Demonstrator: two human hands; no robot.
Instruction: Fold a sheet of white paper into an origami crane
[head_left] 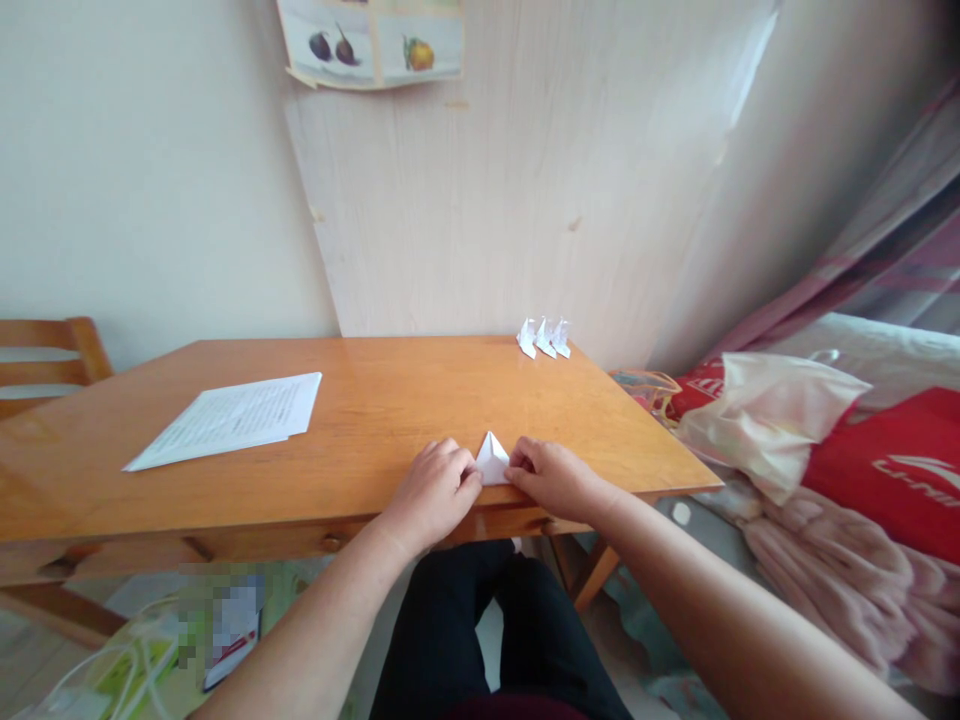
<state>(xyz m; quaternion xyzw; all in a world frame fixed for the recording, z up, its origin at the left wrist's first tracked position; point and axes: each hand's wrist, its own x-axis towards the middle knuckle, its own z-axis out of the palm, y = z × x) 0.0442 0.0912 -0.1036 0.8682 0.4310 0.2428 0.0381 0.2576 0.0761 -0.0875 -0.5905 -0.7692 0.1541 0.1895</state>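
A small white folded paper (492,460), triangular with its tip pointing away from me, lies at the front edge of the wooden table. On its left corner my left hand (441,486) is closed, thumb and fingers pinching the paper. My right hand (551,474) pinches the opposite corner, its fingers curled. Parts of both lower corners are hidden behind the fingertips. Several small folded paper figures (545,339) stand in a row at the table's far right corner.
A stack of printed sheets (232,415) rests on the left of the wooden table (390,400). A wooden chair (45,365) stands at the far left. Right of the table are a pale plastic bag (772,405), a red bag (900,470) and a pink blanket (832,570).
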